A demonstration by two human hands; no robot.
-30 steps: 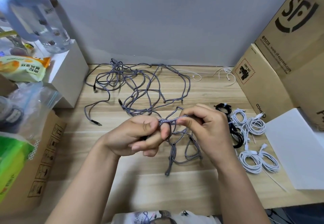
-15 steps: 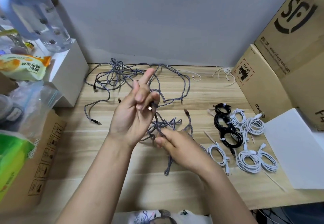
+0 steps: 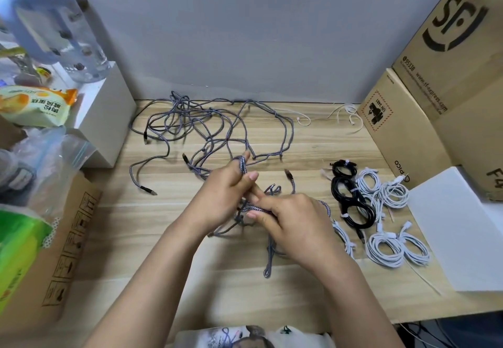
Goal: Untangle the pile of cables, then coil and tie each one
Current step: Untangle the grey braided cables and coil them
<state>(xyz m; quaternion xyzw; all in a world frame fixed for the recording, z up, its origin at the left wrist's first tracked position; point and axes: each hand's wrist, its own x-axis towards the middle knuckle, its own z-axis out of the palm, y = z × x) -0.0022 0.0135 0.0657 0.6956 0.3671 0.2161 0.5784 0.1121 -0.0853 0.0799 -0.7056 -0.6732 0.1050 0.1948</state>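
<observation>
Tangle (image 3: 206,127) left (coils (image 3: 381,211) right)

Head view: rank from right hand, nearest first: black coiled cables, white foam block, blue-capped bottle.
From the right hand:
1. black coiled cables, just to its right.
2. white foam block, far right table edge.
3. blue-capped bottle, far upper left.

Soft, even, fairly bright light with faint shadows; wide-angle bending at the edges; slight blur throughout.

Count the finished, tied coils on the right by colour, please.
Black coils: 3
White coils: 5 (one partly hidden behind the right hand)
Total: 8
The grey braided cables are not coiled yet, so they are not counted.
</observation>
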